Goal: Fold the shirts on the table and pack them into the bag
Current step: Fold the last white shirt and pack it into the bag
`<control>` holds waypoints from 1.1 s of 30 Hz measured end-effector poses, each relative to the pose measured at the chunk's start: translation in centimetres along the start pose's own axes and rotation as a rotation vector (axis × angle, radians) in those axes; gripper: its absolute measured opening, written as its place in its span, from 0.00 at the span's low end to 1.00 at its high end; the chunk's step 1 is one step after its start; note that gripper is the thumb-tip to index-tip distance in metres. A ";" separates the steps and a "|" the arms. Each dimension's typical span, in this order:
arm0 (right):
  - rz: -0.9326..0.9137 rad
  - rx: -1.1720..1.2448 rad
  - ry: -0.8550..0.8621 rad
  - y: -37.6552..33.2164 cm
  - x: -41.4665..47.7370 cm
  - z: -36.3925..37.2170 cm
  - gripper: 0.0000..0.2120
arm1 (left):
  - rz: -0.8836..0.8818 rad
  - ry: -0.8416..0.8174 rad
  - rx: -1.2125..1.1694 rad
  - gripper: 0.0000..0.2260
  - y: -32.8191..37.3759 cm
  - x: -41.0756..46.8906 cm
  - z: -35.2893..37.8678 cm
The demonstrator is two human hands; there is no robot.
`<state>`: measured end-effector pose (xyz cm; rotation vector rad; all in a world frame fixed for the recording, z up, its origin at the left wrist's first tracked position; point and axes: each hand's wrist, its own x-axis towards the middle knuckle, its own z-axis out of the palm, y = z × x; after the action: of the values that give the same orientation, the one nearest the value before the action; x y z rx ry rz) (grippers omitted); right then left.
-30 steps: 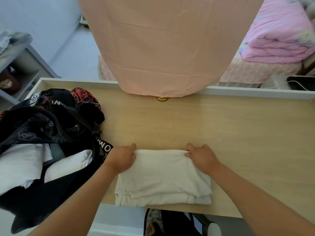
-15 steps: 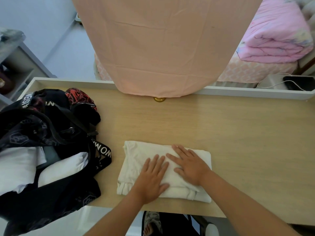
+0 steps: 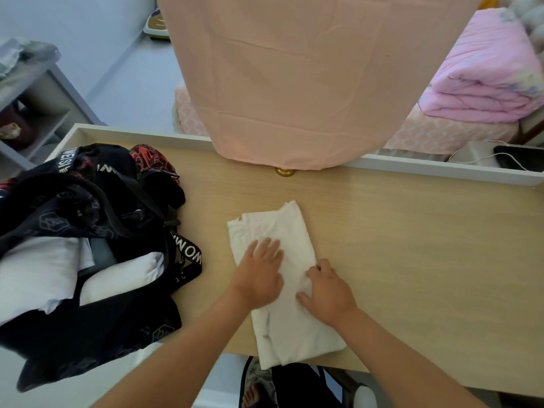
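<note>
While both my hands are down on it, the folded white shirt (image 3: 291,325) lies on the wooden table (image 3: 412,245), long side running away from me, its near end just over the table's front edge.

Left hand (image 3: 259,278): flat on the shirt's middle, fingers straight and together, pressing, holding nothing.

Right hand (image 3: 326,293): on the shirt's right side, thumb laid out on the cloth, fingers bent at the shirt's right edge. Cannot tell whether they pinch the fabric or only bear on it.

Bag (image 3: 88,334): black, soft, printed, at the table's left end, well open at the top and sagging over the front edge. A black strap with white lettering (image 3: 188,254) hangs on the side towards the shirt, near it but apart.

Inside the bag: one white folded garment (image 3: 32,269) at the left, a second white bundle (image 3: 123,275) beside it, a strip of grey between the two. Red-and-black patterned fabric (image 3: 153,160) shows at the bag's far end.

Behind the table a peach cloth (image 3: 294,83) hangs down to the far rim, a small gold knob (image 3: 285,171) showing under its hem.
</note>
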<state>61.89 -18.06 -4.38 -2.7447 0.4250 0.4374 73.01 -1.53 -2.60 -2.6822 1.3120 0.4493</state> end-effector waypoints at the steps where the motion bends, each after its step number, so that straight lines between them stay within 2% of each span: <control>1: -0.005 -0.040 0.021 -0.2 -0.2 0.2 0.25 | 0.033 0.019 -0.044 0.30 1.1 -0.8 1.2; 3: -0.056 -0.142 0.088 -0.1 -0.6 0.4 0.25 | 0.087 0.048 -0.089 0.32 2.4 -2.6 4.1; 7: -0.330 -0.243 0.141 0.9 -1.7 1.9 0.21 | 0.103 0.106 -0.062 0.35 0.8 -4.6 7.7; 10: -0.559 -0.228 0.114 1.5 -2.6 2.8 0.27 | 0.097 0.107 -0.020 0.35 0.2 -4.3 7.2; 13: -0.580 -0.310 0.035 2.0 -3.6 2.8 0.40 | 0.190 0.196 -0.013 0.23 1.8 -5.5 7.5; 14: -0.571 -0.341 -0.002 2.3 -4.1 2.9 0.43 | 0.242 0.240 -0.038 0.22 2.3 -6.4 8.1; 17: -0.576 -0.442 -0.036 2.9 -5.2 2.8 0.46 | 0.254 0.270 -0.141 0.27 2.3 -9.0 9.9; 20: -0.557 -0.470 -0.076 2.6 -5.3 3.2 0.44 | 0.243 0.210 -0.205 0.32 1.4 -10.0 10.1; 23: -0.536 -0.350 -0.126 2.2 -5.3 3.5 0.36 | 0.282 0.059 -0.301 0.42 0.5 -10.4 8.6; 25: -0.511 -0.222 -0.110 1.9 -5.3 2.8 0.30 | 0.301 0.021 -0.365 0.48 -0.5 -10.9 7.9; 27: -0.393 0.012 -0.134 1.5 -5.3 1.8 0.26 | 0.314 0.034 -0.439 0.51 -1.9 -11.5 7.9; 29: -0.197 0.349 -0.103 0.9 -5.3 0.9 0.17 | 0.314 0.028 -0.436 0.52 -3.3 -11.9 8.3; 31: -0.015 0.599 -0.043 0.1 -4.9 0.1 0.13 | 0.255 0.039 -0.444 0.49 -3.7 -11.7 8.4; 32: 0.060 0.640 -0.031 -0.4 -4.7 -0.2 0.12 | 0.206 0.072 -0.488 0.41 -3.5 -11.4 8.4; 33: 0.123 0.655 -0.022 -0.7 -4.3 -0.2 0.12 | 0.145 0.135 -0.547 0.30 -2.9 -10.9 8.0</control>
<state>58.24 -16.50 -2.50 -2.0859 0.6080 0.2897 67.27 10.34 -6.80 -3.1052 1.6272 0.7517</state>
